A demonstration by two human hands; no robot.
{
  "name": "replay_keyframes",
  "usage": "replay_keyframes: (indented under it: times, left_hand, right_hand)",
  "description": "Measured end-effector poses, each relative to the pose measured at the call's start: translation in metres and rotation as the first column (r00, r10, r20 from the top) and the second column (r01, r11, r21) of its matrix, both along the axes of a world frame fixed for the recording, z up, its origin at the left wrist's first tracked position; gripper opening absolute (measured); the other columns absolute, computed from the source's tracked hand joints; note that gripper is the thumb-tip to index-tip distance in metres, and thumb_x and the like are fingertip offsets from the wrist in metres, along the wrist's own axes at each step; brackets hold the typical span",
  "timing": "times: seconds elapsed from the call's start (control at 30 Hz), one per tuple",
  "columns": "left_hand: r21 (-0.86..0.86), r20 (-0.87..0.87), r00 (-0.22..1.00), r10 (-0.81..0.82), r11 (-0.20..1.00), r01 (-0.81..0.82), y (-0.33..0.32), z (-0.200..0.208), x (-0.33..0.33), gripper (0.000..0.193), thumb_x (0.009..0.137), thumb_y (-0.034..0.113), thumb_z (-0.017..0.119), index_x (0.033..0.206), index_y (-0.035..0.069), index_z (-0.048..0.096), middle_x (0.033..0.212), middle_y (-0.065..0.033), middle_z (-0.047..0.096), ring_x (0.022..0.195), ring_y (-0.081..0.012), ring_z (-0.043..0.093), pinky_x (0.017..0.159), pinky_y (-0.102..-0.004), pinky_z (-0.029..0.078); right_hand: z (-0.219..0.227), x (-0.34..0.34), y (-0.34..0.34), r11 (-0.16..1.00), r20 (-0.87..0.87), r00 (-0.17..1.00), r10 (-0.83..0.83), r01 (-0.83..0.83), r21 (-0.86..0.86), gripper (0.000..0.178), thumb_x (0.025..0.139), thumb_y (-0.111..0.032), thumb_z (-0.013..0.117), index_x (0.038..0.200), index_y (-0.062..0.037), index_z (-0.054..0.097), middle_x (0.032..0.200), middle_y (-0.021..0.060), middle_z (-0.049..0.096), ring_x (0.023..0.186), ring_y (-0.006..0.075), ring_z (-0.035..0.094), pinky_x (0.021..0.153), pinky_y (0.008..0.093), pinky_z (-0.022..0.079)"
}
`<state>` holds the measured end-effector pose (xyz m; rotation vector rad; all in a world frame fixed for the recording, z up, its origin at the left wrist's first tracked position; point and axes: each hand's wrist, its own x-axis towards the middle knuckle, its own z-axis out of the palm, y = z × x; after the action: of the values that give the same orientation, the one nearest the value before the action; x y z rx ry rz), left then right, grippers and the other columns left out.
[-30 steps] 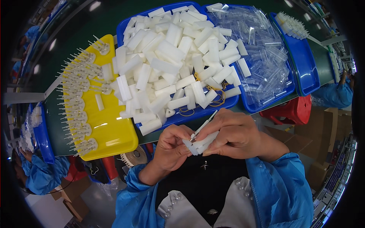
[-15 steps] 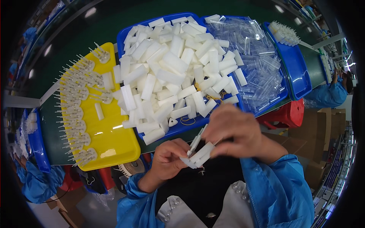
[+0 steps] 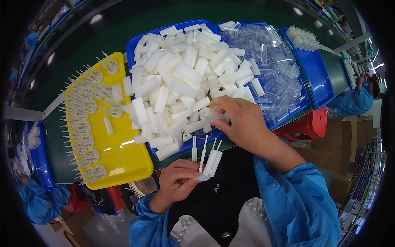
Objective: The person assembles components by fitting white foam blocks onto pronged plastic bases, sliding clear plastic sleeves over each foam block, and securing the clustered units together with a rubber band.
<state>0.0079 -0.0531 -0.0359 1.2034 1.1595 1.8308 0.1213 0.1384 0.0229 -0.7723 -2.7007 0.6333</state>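
Note:
My left hand point(image 3: 177, 181) is closed on a white pronged plastic piece point(image 3: 201, 164), held low over my lap. Thin rods stand up from its flat base, and white foam blocks point(image 3: 212, 161) sit on rods on its right side. My right hand point(image 3: 243, 122) reaches over the near right of the pile of white foam blocks point(image 3: 164, 92). Thumb and fingers pinch one foam block point(image 3: 219, 115), partly covered by the fingers. The pile fills a blue tray point(image 3: 131, 45).
Left stands a yellow tray point(image 3: 131, 160) with several similar pronged pieces point(image 3: 82, 119) along its edge. A blue tray of clear plastic sleeves point(image 3: 267, 61) adjoins the pile. Farther right are another blue tray point(image 3: 319, 80) and a red stool point(image 3: 306, 125). Co-workers in blue point(image 3: 354, 99) sit at both sides.
My right hand has left the pronged piece and moved up to the foam pile, where it now pinches a block. My left hand keeps its hold, rods now pointing upward.

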Motion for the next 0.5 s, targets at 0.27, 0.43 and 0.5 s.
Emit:
replay_keyframes:
  times: [0.27,0.43,0.5]
  left_hand:
    - [-0.034,-0.008,0.999,-0.047,0.998,0.047,0.008,-0.001,-0.001,0.017,0.073,-0.001,0.072,0.088,0.002,0.064,0.089,-0.0163,0.065,0.084,-0.0248,0.065,0.076,-0.0319,0.052]
    - [-0.027,-0.039,0.997,-0.074,0.997,0.073,0.013,0.003,0.0,0.018,0.073,0.0,0.072,0.09,0.003,0.064,0.09,-0.0151,0.064,0.082,-0.0241,0.064,0.075,-0.0313,0.051]
    - [-0.024,-0.054,0.995,-0.09,0.996,0.089,0.014,0.004,0.0,0.018,0.073,0.0,0.072,0.09,0.003,0.064,0.09,-0.0148,0.064,0.082,-0.0238,0.064,0.075,-0.0315,0.051]
  right_hand:
    - [0.008,0.012,0.008,0.996,-0.143,0.986,0.085,-0.085,0.009,0.023,0.064,-0.007,0.072,0.079,-0.0079,0.055,0.079,0.0054,0.056,0.076,0.0254,0.057,0.062,0.0354,0.046]
    - [0.011,0.017,0.009,0.959,-0.183,0.957,0.225,-0.185,0.213,0.024,0.061,-0.005,0.07,0.079,-0.0082,0.055,0.079,0.0042,0.053,0.069,0.0213,0.056,0.055,0.0323,0.046]
    - [0.01,0.02,0.011,0.954,-0.188,0.947,0.259,-0.22,0.205,0.023,0.062,-0.005,0.069,0.08,-0.0083,0.055,0.079,0.0037,0.053,0.067,0.0204,0.057,0.054,0.0319,0.046]
